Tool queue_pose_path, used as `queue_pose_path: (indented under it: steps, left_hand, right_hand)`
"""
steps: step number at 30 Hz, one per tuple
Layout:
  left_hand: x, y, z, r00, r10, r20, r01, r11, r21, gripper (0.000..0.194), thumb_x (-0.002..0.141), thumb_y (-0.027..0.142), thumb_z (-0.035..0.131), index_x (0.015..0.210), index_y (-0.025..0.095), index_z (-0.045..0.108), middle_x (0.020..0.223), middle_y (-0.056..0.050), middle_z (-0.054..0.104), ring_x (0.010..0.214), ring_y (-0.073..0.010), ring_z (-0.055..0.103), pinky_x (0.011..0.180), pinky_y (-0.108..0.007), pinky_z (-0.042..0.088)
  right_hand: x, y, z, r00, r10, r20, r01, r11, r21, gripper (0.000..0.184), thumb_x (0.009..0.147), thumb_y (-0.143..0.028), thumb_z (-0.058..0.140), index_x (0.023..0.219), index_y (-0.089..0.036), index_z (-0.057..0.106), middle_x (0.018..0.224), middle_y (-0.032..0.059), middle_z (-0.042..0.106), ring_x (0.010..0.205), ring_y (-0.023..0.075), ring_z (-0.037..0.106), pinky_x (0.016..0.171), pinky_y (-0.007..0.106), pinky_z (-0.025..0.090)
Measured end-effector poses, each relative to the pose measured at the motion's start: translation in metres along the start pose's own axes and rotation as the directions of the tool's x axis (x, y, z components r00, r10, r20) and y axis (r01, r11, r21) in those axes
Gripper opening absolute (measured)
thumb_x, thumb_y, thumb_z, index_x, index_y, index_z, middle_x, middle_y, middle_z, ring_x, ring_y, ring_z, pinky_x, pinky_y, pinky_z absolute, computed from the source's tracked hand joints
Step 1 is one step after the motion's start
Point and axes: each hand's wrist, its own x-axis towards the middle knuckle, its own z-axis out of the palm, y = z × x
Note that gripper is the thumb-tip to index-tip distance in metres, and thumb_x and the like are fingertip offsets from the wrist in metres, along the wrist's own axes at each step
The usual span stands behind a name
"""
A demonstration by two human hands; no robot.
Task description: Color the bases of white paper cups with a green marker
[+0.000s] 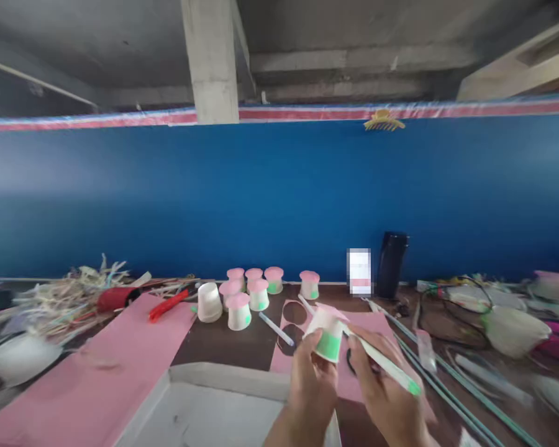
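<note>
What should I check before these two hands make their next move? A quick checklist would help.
1. Cup secured: ok, the left hand grips it.
2. Green-ended pen secured: ok, the right hand holds it.
3. Pen touching the cup: cannot tell, fingers hide the meeting point.
4. Pink top on the plain cup: not ok, none shows.
5. Left forearm clear of the tray: cannot tell, they overlap in view.

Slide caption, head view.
Left hand holds a white-and-green paper cup topped with pink paper; right hand holds a white, green-ended pen beside it.
</note>
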Motion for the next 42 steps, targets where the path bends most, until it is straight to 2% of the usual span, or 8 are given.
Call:
queue_pose_path:
  steps: [9, 16, 23, 27, 37, 42]
  left_hand:
    - [-0.0038, -0.0018, 0.0014, 0.998, 0.008, -0.068, -0.004, 0.998, 0.057, 0.019, 0.070, 0.009, 0.063, 0.089, 0.008, 0.063, 0.087, -0.011, 0.071, 0.085, -0.0184, 0.067, 0.078, -0.024, 0.053]
    - [-0.0033, -0.0035, -0.0009, 1.000, 0.007, -0.027, -0.006, 0.998, 0.062, 0.020, 0.069, 0.010, 0.064, 0.089, 0.008, 0.065, 0.089, -0.011, 0.071, 0.089, -0.0196, 0.066, 0.079, -0.024, 0.053]
    - [-0.0059, -0.0027, 0.0037, 0.999, -0.020, -0.041, 0.022, 0.999, 0.050, 0.019, 0.070, 0.009, 0.063, 0.089, 0.007, 0.065, 0.089, -0.012, 0.071, 0.090, -0.0193, 0.066, 0.082, -0.025, 0.052]
    - [-0.0052, -0.0037, 0.0023, 1.000, -0.007, -0.003, 0.008, 0.998, 0.069, 0.017, 0.071, 0.009, 0.063, 0.087, 0.007, 0.066, 0.089, -0.012, 0.072, 0.091, -0.0195, 0.066, 0.083, -0.025, 0.051]
    - [-0.0051, -0.0038, 0.0018, 1.000, -0.021, 0.005, 0.021, 0.996, 0.086, 0.015, 0.071, 0.011, 0.062, 0.085, 0.009, 0.067, 0.092, -0.013, 0.071, 0.107, -0.0243, 0.060, 0.096, -0.029, 0.044]
    - [-0.0033, -0.0039, 0.0000, 1.000, -0.007, 0.006, 0.006, 0.997, 0.080, 0.012, 0.070, 0.011, 0.063, 0.082, 0.010, 0.068, 0.090, -0.012, 0.072, 0.105, -0.0236, 0.061, 0.095, -0.029, 0.044]
  right_hand:
    - [0.0029, -0.0037, -0.0005, 1.000, 0.021, 0.005, -0.021, 1.000, 0.020, 0.030, 0.080, -0.010, 0.058, 0.109, -0.017, 0.060, 0.093, 0.0055, 0.064, 0.084, 0.0155, 0.061, 0.073, 0.027, 0.049]
    - [0.0031, -0.0035, -0.0004, 1.000, 0.020, -0.001, -0.020, 1.000, 0.003, 0.030, 0.080, -0.011, 0.059, 0.109, -0.018, 0.061, 0.093, 0.0054, 0.065, 0.084, 0.0162, 0.061, 0.073, 0.028, 0.049]
    - [0.0044, -0.0044, -0.0007, 1.000, 0.008, -0.028, -0.008, 1.000, -0.020, 0.029, 0.080, -0.011, 0.059, 0.108, -0.018, 0.061, 0.091, 0.0056, 0.066, 0.080, 0.0160, 0.062, 0.069, 0.027, 0.050]
    - [0.0051, -0.0043, -0.0012, 0.999, -0.006, -0.034, 0.005, 1.000, -0.028, 0.027, 0.080, -0.010, 0.059, 0.106, -0.017, 0.062, 0.091, 0.0056, 0.066, 0.081, 0.0161, 0.062, 0.072, 0.027, 0.050]
    - [0.0057, -0.0043, -0.0003, 0.999, -0.016, -0.046, 0.014, 0.999, -0.052, 0.028, 0.079, -0.010, 0.059, 0.106, -0.017, 0.062, 0.092, 0.0055, 0.067, 0.081, 0.0160, 0.063, 0.073, 0.028, 0.050]
    - [0.0060, -0.0040, -0.0012, 0.998, -0.020, -0.053, 0.017, 0.998, -0.053, 0.027, 0.080, -0.011, 0.059, 0.106, -0.017, 0.062, 0.093, 0.0063, 0.067, 0.084, 0.0169, 0.063, 0.075, 0.028, 0.050]
